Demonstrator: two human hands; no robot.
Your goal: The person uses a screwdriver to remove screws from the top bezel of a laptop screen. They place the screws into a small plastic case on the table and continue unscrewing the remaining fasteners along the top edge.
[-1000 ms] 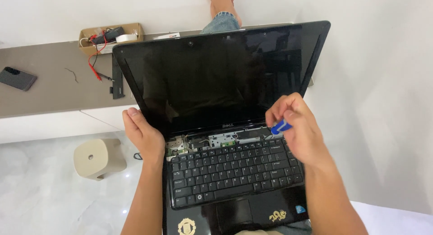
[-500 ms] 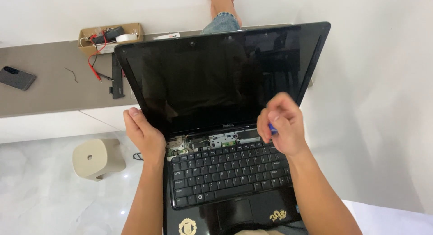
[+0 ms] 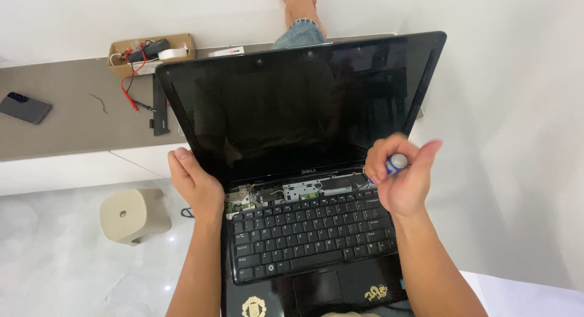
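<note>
A black laptop (image 3: 316, 256) lies open in front of me, its dark screen (image 3: 292, 104) tilted back. The strip above the keyboard is off, and bare metal and circuit parts (image 3: 292, 192) show there. My left hand (image 3: 196, 184) grips the laptop's left edge near the hinge. My right hand (image 3: 398, 174) is closed around a small blue-handled screwdriver (image 3: 394, 163), held over the right end of the exposed strip beside the right hinge. The tool's tip is hidden behind my fingers.
A grey shelf (image 3: 67, 116) runs along the back left with a phone (image 3: 24, 107), a cardboard box of red wires and tape (image 3: 151, 50) and a black bar (image 3: 159, 113). A beige stool (image 3: 132, 215) stands on the floor. Someone's foot (image 3: 299, 10) shows at top.
My right hand has turned and closed tighter on the screwdriver, shifting slightly toward the right hinge. The left hand has stayed on the laptop's left edge.
</note>
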